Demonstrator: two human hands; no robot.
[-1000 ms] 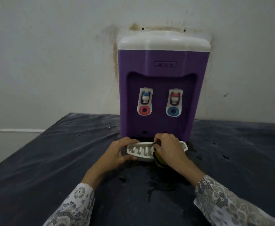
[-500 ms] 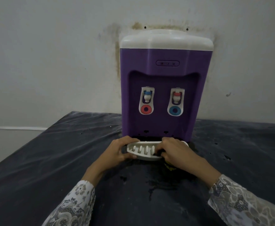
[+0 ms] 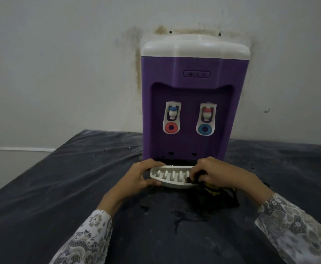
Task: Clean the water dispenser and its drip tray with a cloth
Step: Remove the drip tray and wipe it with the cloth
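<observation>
Item: white slotted plastic drip tray (image 3: 172, 178), curved front, lay on the dark wrinkled table cover (image 3: 60, 187) touching the base of the purple plastic water dispenser (image 3: 194, 92) with its cream lid. Left hand (image 3: 136, 178) gripped the tray's left end. Right hand (image 3: 218, 173) pinched a dark crumpled cloth (image 3: 196, 179) onto its right end. No legible writing.

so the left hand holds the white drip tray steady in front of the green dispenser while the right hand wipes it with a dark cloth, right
Not quite: the dispenser is purple with a white top, not green, as the head view shows. The rest stands: the left hand grips the left end of the white drip tray in front of it, while the right hand presses a dark cloth onto the tray's right end.
</observation>
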